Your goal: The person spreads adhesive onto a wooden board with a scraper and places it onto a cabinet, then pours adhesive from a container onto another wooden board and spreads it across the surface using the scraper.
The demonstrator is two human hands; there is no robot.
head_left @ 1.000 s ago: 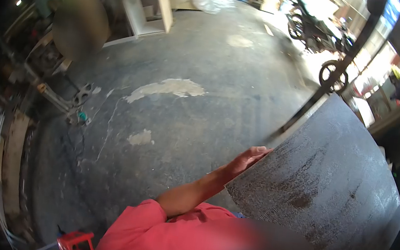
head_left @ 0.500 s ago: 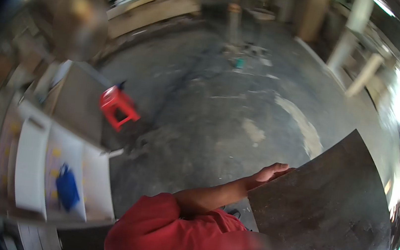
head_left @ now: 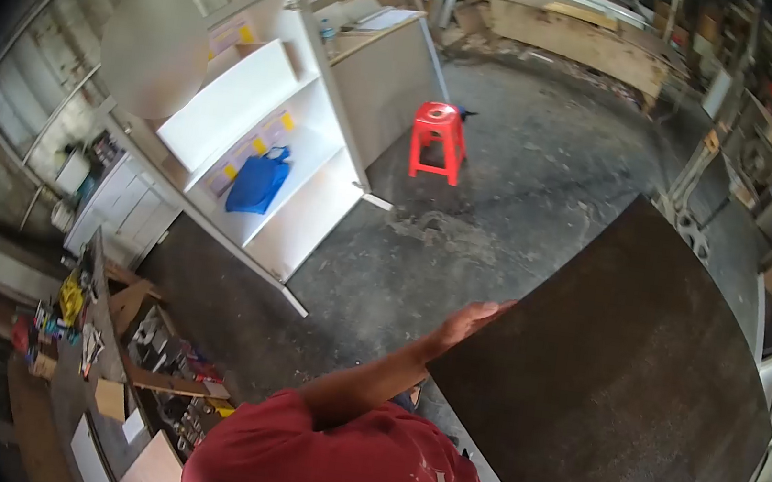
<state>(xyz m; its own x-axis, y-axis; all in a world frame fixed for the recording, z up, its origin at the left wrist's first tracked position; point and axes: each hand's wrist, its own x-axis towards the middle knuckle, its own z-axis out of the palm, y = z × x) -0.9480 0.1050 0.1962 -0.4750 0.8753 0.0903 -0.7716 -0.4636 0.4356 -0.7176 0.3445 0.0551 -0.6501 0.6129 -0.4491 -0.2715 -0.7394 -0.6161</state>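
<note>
The left hand [head_left: 468,324] is partly closed on the edge of a large dark panel [head_left: 614,385], near its lower-left corner in the view; how tightly the fingers curl cannot be told, since the panel hides part of them. From that grip the panel spreads to the right, its broad face tilted towards the head camera, above the concrete floor [head_left: 550,160]. The right hand is out of sight. Well beyond the left hand stand a red stool [head_left: 438,139] and a white cabinet holding a blue bag [head_left: 259,182].
</note>
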